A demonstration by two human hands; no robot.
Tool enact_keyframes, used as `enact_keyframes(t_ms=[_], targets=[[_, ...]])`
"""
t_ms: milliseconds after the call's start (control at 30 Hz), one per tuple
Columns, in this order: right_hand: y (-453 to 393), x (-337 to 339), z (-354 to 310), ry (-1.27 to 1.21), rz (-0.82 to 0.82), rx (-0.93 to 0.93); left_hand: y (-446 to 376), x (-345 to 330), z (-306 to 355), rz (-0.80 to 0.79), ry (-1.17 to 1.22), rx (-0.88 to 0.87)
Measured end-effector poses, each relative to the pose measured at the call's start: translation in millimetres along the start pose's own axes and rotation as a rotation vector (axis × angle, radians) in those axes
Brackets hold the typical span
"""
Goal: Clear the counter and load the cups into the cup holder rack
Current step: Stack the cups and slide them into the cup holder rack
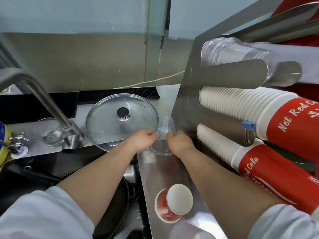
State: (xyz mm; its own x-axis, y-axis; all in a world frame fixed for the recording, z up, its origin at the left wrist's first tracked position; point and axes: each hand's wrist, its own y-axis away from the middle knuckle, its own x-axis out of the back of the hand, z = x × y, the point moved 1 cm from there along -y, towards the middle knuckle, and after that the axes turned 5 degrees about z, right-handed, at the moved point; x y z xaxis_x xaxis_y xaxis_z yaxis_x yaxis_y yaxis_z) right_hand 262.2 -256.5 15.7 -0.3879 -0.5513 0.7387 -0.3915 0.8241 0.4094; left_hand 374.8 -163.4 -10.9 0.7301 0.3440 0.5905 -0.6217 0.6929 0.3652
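Red paper cups (283, 125) with white lettering and white ribbed rims are showing in the silver steel rack (207, 80), beside a blue binder clip (248, 125).

Your single head view: wide-angle, looks forward and steeply down, close over shiny steel counter (155, 169). Dark sink basin (34, 169) near left, tall steel cup holder rack (198, 94) close right, pale wall far. No second view.
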Motion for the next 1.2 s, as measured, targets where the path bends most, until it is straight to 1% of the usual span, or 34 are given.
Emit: enact_keyframes(t_ms=[100, 200, 333, 400, 567, 667, 867, 1000, 1200], targets=[[5, 1, 1, -0.033, 0.009, 0.006, 3, -2, -4, -0.033, 0.085, 0.013], [11, 4, 6, -0.079, 0.016, 0.047, 11, -6, -3, -0.05, 0.229, 0.049], [26, 9, 17, -0.155, 0.003, 0.103, 20, -10, -4, -0.092, 0.381, 0.036], [33, 8, 24, -0.148, 0.005, 0.123, 28, -10, -5, -0.103, 0.364, 0.006], [48, 9, 36, -0.136, 0.006, 0.184, 45, -14, -9, -0.065, 0.338, -0.033], [51, 10, 39, -0.114, -0.009, 0.186, 53, -19, -12, -0.063, 0.323, -0.057], [51, 12, 43, -0.088, -0.034, 0.211, 67, -26, -20, 0.02, 0.295, -0.112], [52, 8, 49, -0.024, -0.037, 0.235, 69, -31, -23, -0.001, 0.265, -0.123], [49, 6, 55, 0.059, -0.046, 0.217, 67, -40, -28, 0.025, 0.308, -0.133]])
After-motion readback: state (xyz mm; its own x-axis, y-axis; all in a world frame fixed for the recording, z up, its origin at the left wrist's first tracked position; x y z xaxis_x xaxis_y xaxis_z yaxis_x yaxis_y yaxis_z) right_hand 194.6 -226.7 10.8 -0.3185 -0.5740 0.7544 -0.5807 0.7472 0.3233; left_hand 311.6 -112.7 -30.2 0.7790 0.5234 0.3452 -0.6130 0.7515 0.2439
